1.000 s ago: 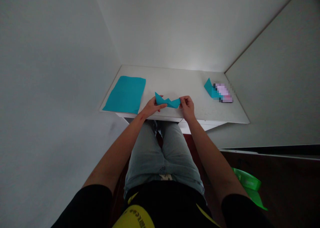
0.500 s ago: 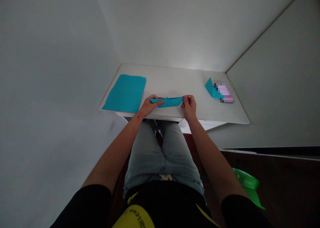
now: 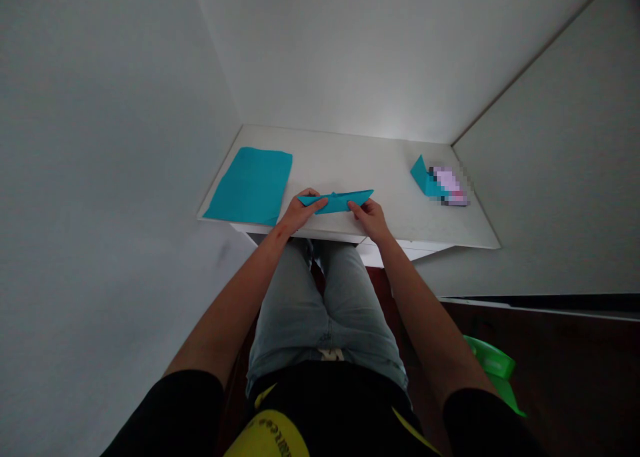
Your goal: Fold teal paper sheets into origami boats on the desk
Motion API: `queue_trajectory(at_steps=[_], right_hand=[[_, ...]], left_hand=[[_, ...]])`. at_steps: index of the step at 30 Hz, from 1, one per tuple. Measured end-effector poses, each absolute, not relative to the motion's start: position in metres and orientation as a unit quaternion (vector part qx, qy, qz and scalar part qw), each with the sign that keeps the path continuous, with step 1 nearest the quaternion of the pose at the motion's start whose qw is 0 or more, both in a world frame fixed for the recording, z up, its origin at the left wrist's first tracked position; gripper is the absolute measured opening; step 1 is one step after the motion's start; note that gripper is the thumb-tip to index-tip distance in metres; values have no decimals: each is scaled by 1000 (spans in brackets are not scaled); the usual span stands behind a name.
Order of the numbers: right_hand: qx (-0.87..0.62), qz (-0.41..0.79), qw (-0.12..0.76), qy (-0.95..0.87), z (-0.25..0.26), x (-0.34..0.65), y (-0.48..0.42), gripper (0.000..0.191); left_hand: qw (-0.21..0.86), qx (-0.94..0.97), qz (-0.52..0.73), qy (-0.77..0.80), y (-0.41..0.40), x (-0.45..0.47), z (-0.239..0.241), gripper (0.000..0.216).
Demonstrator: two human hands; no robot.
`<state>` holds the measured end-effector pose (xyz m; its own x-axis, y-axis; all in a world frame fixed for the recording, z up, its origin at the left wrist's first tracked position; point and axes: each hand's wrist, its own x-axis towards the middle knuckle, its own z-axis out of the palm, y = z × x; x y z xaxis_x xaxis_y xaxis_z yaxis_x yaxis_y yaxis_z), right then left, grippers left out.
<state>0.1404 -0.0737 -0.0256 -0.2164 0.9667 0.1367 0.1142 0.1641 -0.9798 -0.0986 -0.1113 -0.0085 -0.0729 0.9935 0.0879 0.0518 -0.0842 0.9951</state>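
Note:
A blue folded paper boat (image 3: 338,203) is held just above the front part of the white tabletop (image 3: 350,163). It is long and narrow, with pointed ends and a small peak in the middle. My left hand (image 3: 302,209) pinches its left part, thumb on the near side and fingers behind. On its right part, my right hand (image 3: 370,216) grips with the thumb on the near side; the fingers behind are partly hidden. The boat's right tip sticks out free above that hand.
A flat blue sheet of paper (image 3: 253,185) lies on the left of the tabletop. Toward the right end lie another folded blue paper piece (image 3: 423,178) and a pink, pixelated object (image 3: 449,182). Walls enclose the back and sides. A green plastic object (image 3: 493,360) stands on the floor, lower right.
My right hand has shifted from the boat's right tip inward and slightly down to its near side, so the tip now shows. My left hand keeps its hold.

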Motion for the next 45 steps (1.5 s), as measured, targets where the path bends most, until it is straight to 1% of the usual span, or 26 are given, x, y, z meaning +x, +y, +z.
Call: queue_trajectory(at_steps=[4,8,14,17,18,21,25,27,30,33,35,37,40,42,45], right_hand=[[-466,449,453,-613,-24,140,-75,65],[-475,440,465,-604,-22,140,-77,65],[-483,439,486,-581,-23,140,-76,63],[-457,472,465,-594,-24,139,-76,62],[-451,482,453,-600,-24,138,-76,62],[-454,483,439,-606,-23,139,-77,62],[-484,446,448,-605,-23,141,-77,69],[-487,437,461,-600,-24,142,-76,70],[-472,420,515,-579,-23,142,-76,65],[-466,400,546,-570,-21,143,-79,73],[-465,397,548,-571,-20,144,-82,72],[-458,409,526,-588,-20,145,-86,65],[-450,426,457,-638,-21,148,-92,52],[-445,426,420,-667,-20,153,-96,50],[-441,394,400,-700,-16,171,-94,49]], left_hand=[[451,546,485,513,-116,-97,-7,56],[449,537,478,531,-115,-96,-9,54],[440,514,518,523,-110,-99,-16,51],[442,490,542,520,-107,-100,-19,64],[446,484,547,517,-105,-101,-21,64],[463,460,560,511,-100,-101,-26,51],[467,415,586,517,-95,-102,-31,58],[463,418,591,511,-95,-102,-32,60],[459,457,578,497,-97,-101,-29,62],[446,480,566,500,-99,-101,-26,62],[421,485,565,518,-101,-102,-24,61],[391,485,565,540,-102,-104,-23,63],[378,481,568,551,-103,-106,-22,66],[387,478,571,544,-103,-106,-22,69],[393,461,589,536,-102,-105,-21,68]])
